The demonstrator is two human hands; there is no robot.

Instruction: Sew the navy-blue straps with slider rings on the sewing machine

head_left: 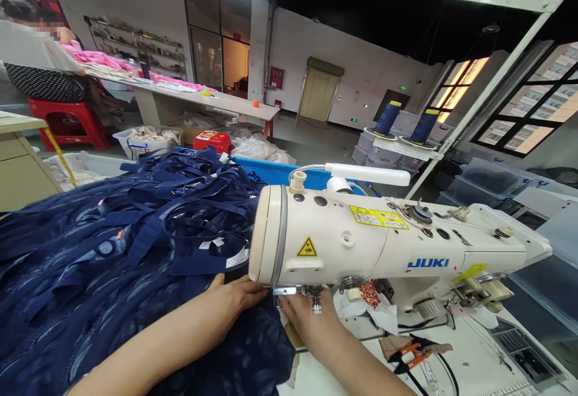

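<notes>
My left hand (pixel 241 295) rests on a navy garment (pixel 257 348) at the left side of the sewing machine head (pixel 316 233). Its thumb stands apart and its fingers stretch toward the needle area, with the tips partly hidden. Just right of the needle area, my right hand (pixel 311 315) reaches in beside the fabric edge. Metal machine parts cover some of its fingers, so their grip cannot be made out. Navy garments (pixel 135 245) with straps and white labels (pixel 238 259) lie heaped left of the machine.
Orange-handled snips (pixel 413 355) and scraps lie on the white machine table (pixel 370 354). Two navy thread cones (pixel 387 118) stand behind. A blue bin edge (pixel 280 170) runs behind the heap. A person (pixel 40 53) sits at a long table (pixel 230 102), far left.
</notes>
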